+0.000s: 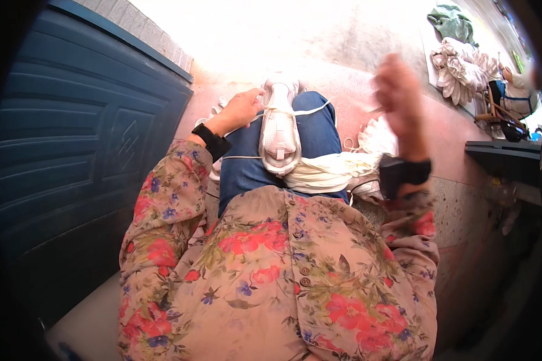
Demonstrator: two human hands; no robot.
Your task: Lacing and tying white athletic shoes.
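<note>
A white sneaker point(279, 129) rests on my lap between my jeans-clad knees, its heel and pull tab toward me. A pale shoelace point(310, 111) crosses the shoe and trails off to the right. At the shoe's left side, my left hand point(242, 109) is closed, its fingertips pinching the lace beside the shoe's upper. My right hand point(397, 93) is raised apart from the shoe, up and to the right; motion smears its fingers, so what it holds is hidden. A bundle of cream shoelaces point(325, 172) lies across my right thigh.
Beside my right leg are more white shoes or laces point(376, 138). A heap of white shoes point(461, 69) lies at the far right near a green cloth point(450, 24) and a seated person point(518, 90). A dark blue panelled door point(90, 120) stands close on the left.
</note>
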